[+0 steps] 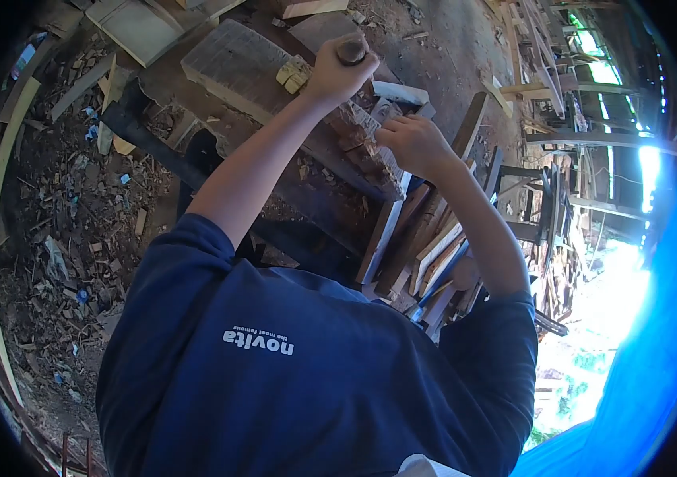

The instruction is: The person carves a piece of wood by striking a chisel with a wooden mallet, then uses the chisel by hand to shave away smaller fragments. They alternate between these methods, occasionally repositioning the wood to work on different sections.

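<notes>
Workshop: open-sided woodworking shed; we look down over our own dark blue shirt to an earth floor littered with chips, offcuts and scraps.
Bench: a thick grey plank runs across the top of the view, with two small yellow blocks lying on it.
Left hand: our left hand is raised above the plank, fist wrapped tight round a round wooden tool handle; the tool's head is hidden.
Right hand: our right hand sits lower, fingers bent against the end of a reddish wooden block; whether they pinch anything there we cannot tell.
Workpiece: the block lies tilted between our two hands, just below the plank and touching the right hand.
Progress: we judge the work partway along; the block's face is rough, chipped and uneven, with nothing smooth showing.
Surroundings: pale slats lean in a bundle below the block, wooden frames stand at right, and a blue tarpaulin hangs beside glaring daylight.
</notes>
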{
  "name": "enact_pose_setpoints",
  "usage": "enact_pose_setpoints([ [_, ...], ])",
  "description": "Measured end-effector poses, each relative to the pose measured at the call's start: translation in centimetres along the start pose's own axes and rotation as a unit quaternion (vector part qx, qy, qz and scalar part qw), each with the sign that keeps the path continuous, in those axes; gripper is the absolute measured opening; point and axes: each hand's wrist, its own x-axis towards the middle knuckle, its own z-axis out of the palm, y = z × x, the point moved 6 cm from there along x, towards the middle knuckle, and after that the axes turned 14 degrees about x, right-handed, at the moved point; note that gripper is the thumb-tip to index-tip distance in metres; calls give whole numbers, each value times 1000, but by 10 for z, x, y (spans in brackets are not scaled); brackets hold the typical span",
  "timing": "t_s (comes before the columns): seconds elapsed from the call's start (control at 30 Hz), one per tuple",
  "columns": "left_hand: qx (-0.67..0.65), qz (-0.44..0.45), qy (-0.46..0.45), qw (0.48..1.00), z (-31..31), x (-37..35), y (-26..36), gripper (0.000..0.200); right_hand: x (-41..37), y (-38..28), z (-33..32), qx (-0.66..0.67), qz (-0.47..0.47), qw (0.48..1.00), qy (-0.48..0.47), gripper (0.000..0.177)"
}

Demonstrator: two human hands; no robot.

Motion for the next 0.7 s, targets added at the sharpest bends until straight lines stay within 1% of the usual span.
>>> enact_pose_setpoints([
  [0.07, 2, -3, 5, 1000, 0, 1, -2, 18, -9, 14, 10, 152, 97, 983, 36, 14],
  [0.1, 4, -9, 10, 1000, 0, 1, -4, 18, -14, 15, 22, 150, 98, 983, 35, 14],
  [0.13, 2, -8, 11, 1000, 1, 2, -7, 18, -24, 29, 37, 269, 194, 940, 84, 13],
  [0.17, 41, 8, 13, 999, 2, 3, -9, 18, -32, 40, 43, 380, 284, 871, 131, 12],
  [0.2, 80, 25, 16, 996, 3, 5, -11, 17, -33, 44, 45, 378, 284, 872, 129, 12],
  [0.23, 78, 24, 17, 997, 3, 5, -9, 17, -50, 61, 41, 481, 389, 728, 297, 5],
  [0.27, 48, 6, 16, 999, 2, 5, -7, 17, -73, 72, 46, 549, 467, 532, 444, 10],
  [0.3, 19, -11, 14, 1000, 2, 6, -4, 18, -90, 91, 56, 547, 464, 488, 497, 20],
  [0.33, 17, -8, 10, 1000, 3, 6, -6, 18, -96, 89, 61, 545, 464, 486, 501, 20],
  [0.37, 27, -3, -1, 1000, 3, 6, -9, 17, -97, 83, 53, 421, 476, 619, 461, 28],
  [0.4, 37, 2, -12, 999, 4, 7, -12, 17, -94, 73, 49, 282, 473, 730, 405, 39],
  [0.43, 37, 5, -15, 999, 4, 7, -11, 17, -98, 70, 65, 249, 522, 734, 355, 54],
  [0.47, 45, 5, -15, 999, 4, 7, -9, 18, -92, 51, 52, 249, 523, 732, 358, 54],
  [0.53, 56, 7, -16, 998, 4, 7, -5, 18, -87, 3, 10, 362, 433, 675, 475, 45],
  [0.6, -1, -11, -15, 1000, 5, 6, -4, 19, -92, -46, -46, 389, 281, 667, 570, 31],
  [0.63, 2, -13, -24, 1000, 6, 5, -4, 19, -97, -90, -88, 362, 257, 664, 601, 23],
  [0.67, 0, -1, -17, 1000, 5, 6, -4, 19, -101, -122, -117, 234, 240, 754, 565, 20],
  [0.7, -3, 10, -12, 1000, 6, 6, -4, 19, -106, -155, -145, 91, 213, 813, 535, 18],
])
